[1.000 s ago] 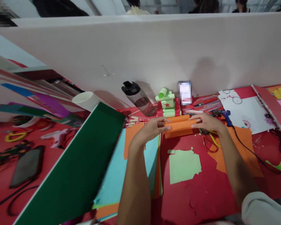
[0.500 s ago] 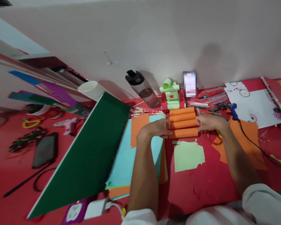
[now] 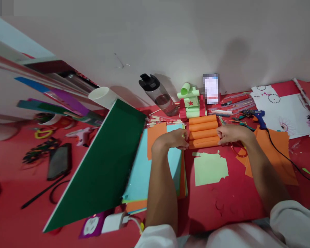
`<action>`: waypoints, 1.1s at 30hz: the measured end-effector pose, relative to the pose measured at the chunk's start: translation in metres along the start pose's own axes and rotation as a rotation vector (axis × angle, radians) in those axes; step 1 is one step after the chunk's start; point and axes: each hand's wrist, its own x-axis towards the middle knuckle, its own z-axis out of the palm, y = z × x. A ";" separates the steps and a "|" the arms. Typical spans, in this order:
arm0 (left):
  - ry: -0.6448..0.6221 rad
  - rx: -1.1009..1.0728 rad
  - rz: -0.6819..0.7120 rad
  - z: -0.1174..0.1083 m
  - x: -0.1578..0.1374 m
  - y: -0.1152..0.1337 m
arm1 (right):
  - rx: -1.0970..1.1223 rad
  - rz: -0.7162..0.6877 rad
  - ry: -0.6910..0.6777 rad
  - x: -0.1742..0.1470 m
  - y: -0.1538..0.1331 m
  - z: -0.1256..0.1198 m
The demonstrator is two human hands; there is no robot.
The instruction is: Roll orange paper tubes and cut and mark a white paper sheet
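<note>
Several orange paper rolls (image 3: 203, 132) lie side by side in a row on the red table. At their left ends my left hand (image 3: 179, 138) is closed, fingertips pressed to the lower rolls. From the right, my right hand (image 3: 228, 134) pinches the ends of the same rolls. Just beyond them stands a small model (image 3: 192, 103) of light green paper rolls with red ends and a red star. A light green paper sheet (image 3: 211, 168) with ragged edges lies nearer to me, below the rolls.
A slanted dark green board (image 3: 98, 168) stands left, beside stacked coloured paper (image 3: 138, 181). A bottle (image 3: 158, 94) and a phone (image 3: 211, 89) lean near the wall. To the right are a blue glue gun (image 3: 259, 119) with its cord, orange sheets (image 3: 272, 155) and red-handled scissors (image 3: 239, 150).
The view has shifted slightly, so everything sits a little to the right and higher. Both hands stay at the ends of the orange paper rolls; the left fingers have moved slightly.
</note>
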 end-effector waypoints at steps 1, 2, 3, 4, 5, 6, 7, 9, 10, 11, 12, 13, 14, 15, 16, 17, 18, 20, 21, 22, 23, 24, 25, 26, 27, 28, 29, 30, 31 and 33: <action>-0.011 -0.017 0.016 0.001 0.002 -0.001 | 0.028 -0.001 0.008 0.000 0.000 0.000; -0.022 -0.027 0.031 0.002 0.004 -0.001 | 0.059 -0.006 0.017 0.000 0.001 0.001; -0.031 -0.029 0.043 0.003 0.005 -0.001 | 0.091 -0.012 0.022 0.000 0.002 0.001; -0.039 -0.024 0.051 0.003 0.007 -0.001 | 0.120 -0.019 0.023 0.001 0.004 0.002; -0.047 -0.015 0.057 0.004 0.008 -0.001 | 0.142 -0.025 0.021 0.001 0.005 0.002; -0.052 -0.008 0.063 0.004 0.008 0.000 | 0.155 -0.030 0.018 0.001 0.006 0.002; -0.056 -0.005 0.066 0.004 0.008 0.000 | 0.162 -0.034 0.017 0.002 0.007 0.002; -0.040 -0.012 0.061 0.003 0.006 0.000 | 0.159 -0.033 0.014 0.001 0.008 0.001; -0.025 -0.017 0.052 0.002 0.005 -0.001 | 0.155 -0.034 0.015 0.001 0.009 0.000; -0.009 -0.023 0.043 0.001 0.004 -0.002 | 0.153 -0.036 0.018 0.000 0.010 -0.001; 0.002 -0.029 0.037 -0.001 0.003 -0.004 | 0.154 -0.040 0.025 -0.002 0.011 -0.002; 0.007 -0.038 0.036 -0.003 0.002 -0.006 | 0.154 -0.043 0.033 -0.003 0.013 -0.004; 0.009 -0.049 0.039 -0.005 0.001 -0.008 | 0.156 -0.048 0.042 -0.005 0.016 -0.005; 0.005 -0.063 0.041 -0.007 0.001 -0.010 | 0.157 -0.055 0.054 -0.006 0.018 -0.006; 0.003 -0.076 0.044 -0.009 0.000 -0.011 | 0.160 -0.060 0.067 -0.007 0.021 -0.008; 0.003 -0.083 0.044 -0.010 0.000 -0.012 | 0.166 -0.066 0.077 -0.008 0.023 -0.008; 0.008 -0.082 0.039 -0.011 0.000 -0.012 | 0.174 -0.073 0.084 -0.009 0.025 -0.009; 0.021 -0.059 0.028 -0.010 -0.001 -0.010 | 0.187 -0.086 0.087 -0.009 0.026 -0.009; 0.031 -0.044 0.028 -0.009 -0.002 -0.008 | 0.190 -0.090 0.079 -0.008 0.026 -0.008; 0.040 -0.028 0.033 -0.007 -0.003 -0.006 | 0.189 -0.092 0.066 -0.007 0.024 -0.008; 0.046 -0.012 0.040 -0.006 -0.004 -0.003 | 0.188 -0.093 0.054 -0.005 0.022 -0.006; 0.052 0.001 0.050 -0.004 -0.005 0.000 | 0.184 -0.089 0.046 -0.002 0.021 -0.005; 0.053 0.014 0.061 -0.001 -0.006 0.004 | 0.180 -0.085 0.040 0.000 0.019 -0.004; 0.051 0.033 0.072 0.001 -0.007 0.007 | 0.177 -0.083 0.036 0.003 0.018 -0.003; 0.044 0.060 0.083 0.003 -0.008 0.010 | 0.177 -0.083 0.033 0.006 0.018 -0.002; 0.033 0.091 0.093 0.004 -0.008 0.012 | 0.180 -0.086 0.031 0.007 0.018 -0.001; 0.022 0.118 0.104 0.006 -0.009 0.014 | 0.177 -0.096 0.037 0.008 0.019 -0.001; 0.006 0.135 0.119 0.007 -0.010 0.016 | 0.172 -0.113 0.051 0.008 0.020 -0.002; -0.016 0.133 0.134 0.007 -0.010 0.016 | 0.168 -0.137 0.075 0.006 0.021 -0.003; -0.075 0.077 0.147 0.007 -0.012 0.017 | 0.185 -0.203 0.148 0.000 0.023 -0.006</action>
